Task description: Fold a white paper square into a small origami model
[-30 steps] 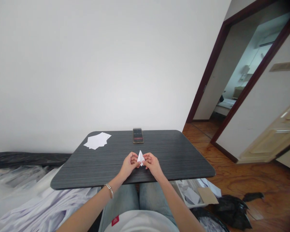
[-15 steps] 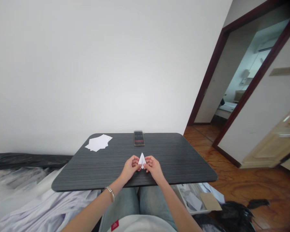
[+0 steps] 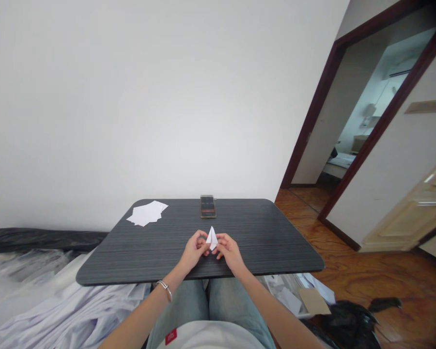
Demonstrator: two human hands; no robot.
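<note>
A small piece of white paper folded to a point (image 3: 212,237) is held up over the near half of the dark table (image 3: 152,257), its tip facing away from me. My left hand (image 3: 196,249) pinches its left lower edge between thumb and fingers. On the other side my right hand (image 3: 228,249) is closed on the right lower edge. Both thumbs lie near the base of the folded paper, and the fingers partly hide its sides and underside.
Loose white paper sheets (image 3: 147,213) overlap at the table's far left. A phone (image 3: 208,207) lies at the back middle, by the wall. Below the table are white cloth (image 3: 76,315) on the left, a box of papers (image 3: 288,295) and a black bag (image 3: 352,322) on the right.
The folded paper has turned slightly and risen a little in the view, its base looking less flat. Both hands still grip it. The whole view has shifted slightly.
</note>
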